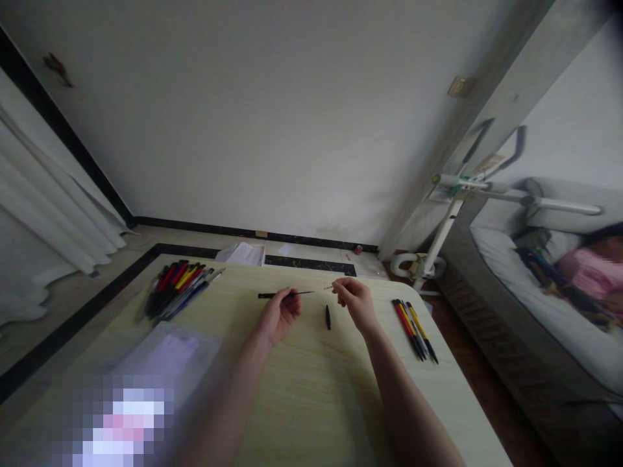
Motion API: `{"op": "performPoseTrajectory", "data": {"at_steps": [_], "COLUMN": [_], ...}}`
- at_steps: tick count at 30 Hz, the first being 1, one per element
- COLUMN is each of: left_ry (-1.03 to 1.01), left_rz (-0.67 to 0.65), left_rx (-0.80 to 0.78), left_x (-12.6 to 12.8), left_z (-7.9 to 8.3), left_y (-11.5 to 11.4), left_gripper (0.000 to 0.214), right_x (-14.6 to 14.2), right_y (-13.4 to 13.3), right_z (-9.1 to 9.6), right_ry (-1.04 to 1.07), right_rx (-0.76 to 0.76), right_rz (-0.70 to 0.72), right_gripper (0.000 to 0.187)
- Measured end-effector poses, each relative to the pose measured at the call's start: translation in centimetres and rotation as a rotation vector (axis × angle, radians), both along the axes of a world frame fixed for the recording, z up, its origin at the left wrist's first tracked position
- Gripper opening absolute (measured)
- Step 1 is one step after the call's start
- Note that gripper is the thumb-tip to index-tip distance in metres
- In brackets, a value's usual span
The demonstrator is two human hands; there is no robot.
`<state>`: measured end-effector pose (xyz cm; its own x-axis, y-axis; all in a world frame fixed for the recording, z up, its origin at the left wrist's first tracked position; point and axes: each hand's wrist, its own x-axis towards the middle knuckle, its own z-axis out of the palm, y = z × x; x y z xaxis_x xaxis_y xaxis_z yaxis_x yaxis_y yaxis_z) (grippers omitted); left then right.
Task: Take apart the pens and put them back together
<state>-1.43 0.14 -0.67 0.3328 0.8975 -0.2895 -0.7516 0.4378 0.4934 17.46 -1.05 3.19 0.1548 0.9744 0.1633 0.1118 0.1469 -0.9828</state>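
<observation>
My left hand (283,312) is closed round a black pen barrel (265,296), which lies crosswise over the table. From its right end a thin dark refill (305,292) sticks out. Just across from that tip, my right hand (354,299) pinches a small thin spring (328,288) between thumb and fingertips. A slight gap seems to separate spring and refill. Below and between the hands, a short black pen piece (328,317) with tapered ends rests on the wood.
Many pens (180,285) are heaped at the table's left. Several more pens (413,329) lie side by side at the right edge. A plastic bag (165,363) covers the near left. Beyond stand an exercise machine (445,227) and a sofa, with a person partly visible on it.
</observation>
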Motion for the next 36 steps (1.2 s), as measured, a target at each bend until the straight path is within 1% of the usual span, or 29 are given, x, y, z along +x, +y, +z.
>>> {"op": "performPoseTrajectory", "data": {"at_steps": [10,22,31,36], "left_ry": [-0.014,-0.043,-0.026,-0.009], "left_rz": [-0.021,-0.052,-0.08,-0.069], "left_rx": [0.018,0.045,0.041,0.023], "left_x": [-0.01,0.03,0.05,0.09], "left_z": [0.23,0.33,0.87,0.85], "left_y": [-0.08,-0.07,-0.24,-0.2], "left_gripper": [0.011,0.019,0.023,0.024], "right_x": [-0.11,0.03,0.2,0.19], "right_y": [0.05,0.04,0.02,0.09], "right_z": [-0.08,-0.14,-0.39,-0.85], "right_ry": [-0.036,-0.047,-0.218,-0.364], "right_rx": [-0.027,-0.045,-0.058,-0.014], "right_rz": [0.022,0.068,0.132,0.161], "right_gripper": [0.027,0.026,0.026,0.023]}}
